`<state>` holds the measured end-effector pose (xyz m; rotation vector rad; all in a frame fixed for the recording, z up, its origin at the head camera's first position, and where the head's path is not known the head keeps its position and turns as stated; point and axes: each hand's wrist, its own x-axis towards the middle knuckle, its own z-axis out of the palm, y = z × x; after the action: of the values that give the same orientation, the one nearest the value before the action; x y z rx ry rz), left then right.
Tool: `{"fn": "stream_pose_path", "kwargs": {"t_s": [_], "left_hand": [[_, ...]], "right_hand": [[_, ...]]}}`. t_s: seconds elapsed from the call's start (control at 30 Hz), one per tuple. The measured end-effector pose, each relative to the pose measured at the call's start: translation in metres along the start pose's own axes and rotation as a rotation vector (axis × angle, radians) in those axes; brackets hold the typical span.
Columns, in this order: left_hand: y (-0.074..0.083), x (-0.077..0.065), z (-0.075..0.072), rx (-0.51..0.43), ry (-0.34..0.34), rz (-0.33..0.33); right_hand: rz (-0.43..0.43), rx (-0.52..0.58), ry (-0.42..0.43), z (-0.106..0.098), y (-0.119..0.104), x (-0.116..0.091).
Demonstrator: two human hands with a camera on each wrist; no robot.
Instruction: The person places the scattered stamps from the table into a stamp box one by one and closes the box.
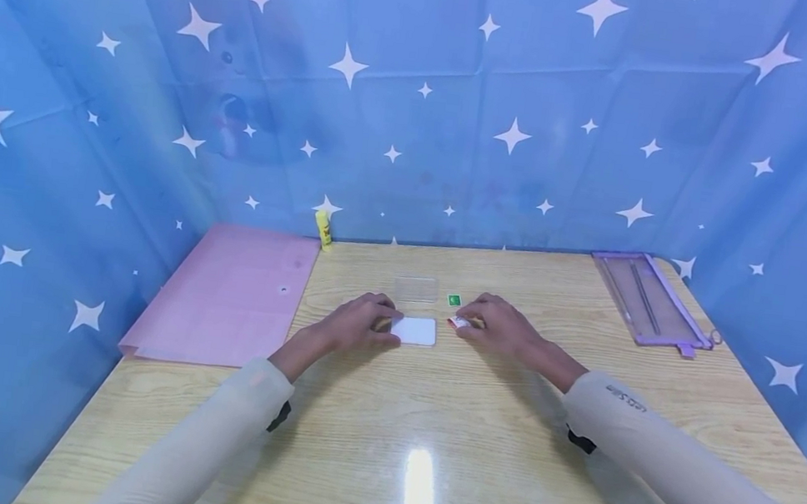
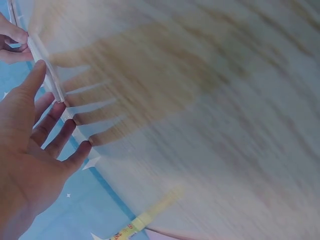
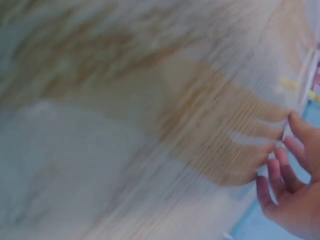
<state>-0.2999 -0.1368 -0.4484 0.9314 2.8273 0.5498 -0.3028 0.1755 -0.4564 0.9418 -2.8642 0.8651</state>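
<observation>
A flat white rectangular piece (image 1: 418,331) lies on the table at the middle in the head view. My left hand (image 1: 364,323) grips its left end, thumb at the near edge and fingers at the far edge. To its right, my right hand (image 1: 496,324) pinches a small red-and-white piece (image 1: 457,322) between thumb and fingertips, which partly hide it. A small green square with a pale border (image 1: 454,299) lies just beyond the right fingertips. Behind the white piece lies a clear rectangular case (image 1: 416,290).
A large pink sheet (image 1: 232,290) covers the table's left side. A yellow glue stick (image 1: 323,230) stands at the back edge. At the back right lies a purple-edged mesh pouch (image 1: 657,304) with thin rods inside. A starry blue curtain (image 1: 420,119) hangs behind.
</observation>
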Motion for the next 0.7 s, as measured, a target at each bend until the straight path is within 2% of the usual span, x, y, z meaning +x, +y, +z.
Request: {"fn": "stream_pose_path", "kwargs": {"t_s": [0.47,0.7], "left_hand": [[0.0032,-0.0012,-0.0032,-0.042,-0.013,-0.002],[0.0035,0.0001,-0.0037,-0.032,-0.006,0.013]], "right_hand": [[-0.022,0.052,-0.019,0.0012,0.0026,0.0020],[-0.021,0.087,-0.011,0.0000,0.0019,0.0056]]}}
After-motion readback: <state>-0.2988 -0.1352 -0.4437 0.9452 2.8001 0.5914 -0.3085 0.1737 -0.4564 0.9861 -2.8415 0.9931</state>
